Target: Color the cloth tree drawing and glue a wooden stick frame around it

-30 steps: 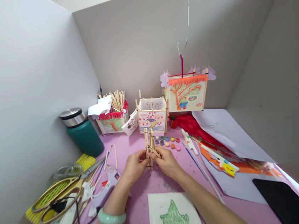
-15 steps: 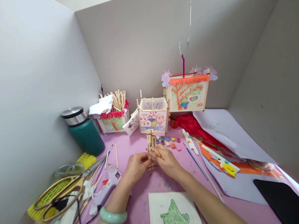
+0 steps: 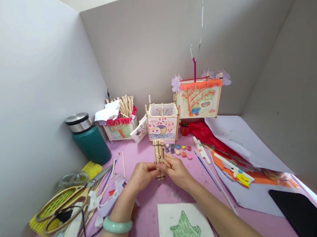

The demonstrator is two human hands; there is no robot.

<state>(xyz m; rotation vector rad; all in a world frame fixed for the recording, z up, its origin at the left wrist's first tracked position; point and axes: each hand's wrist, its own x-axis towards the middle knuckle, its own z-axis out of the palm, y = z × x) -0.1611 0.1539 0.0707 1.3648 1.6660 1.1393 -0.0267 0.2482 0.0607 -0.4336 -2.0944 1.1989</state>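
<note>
A small frame of wooden sticks [image 3: 159,152] stands upright between my two hands over the pink table [image 3: 148,215]. My left hand [image 3: 140,177], with a pale green bangle on its wrist, is closed on the frame's lower left side. My right hand [image 3: 177,172] pinches the frame from the right, fingers pressed on a slanted stick. Just behind the frame lies a strip of small paint pots [image 3: 178,150].
Paper lanterns [image 3: 163,122] [image 3: 199,97] and a box of sticks [image 3: 120,120] stand at the back. A teal flask [image 3: 90,138] is at left, scissors [image 3: 72,196] and a glue gun [image 3: 111,200] near left. A green drawing [image 3: 188,234] lies close; papers and a black tablet [image 3: 303,220] are at right.
The stick frame has been shifted slightly and held more upright. My left hand closed further round its lower part. The view barely moved.
</note>
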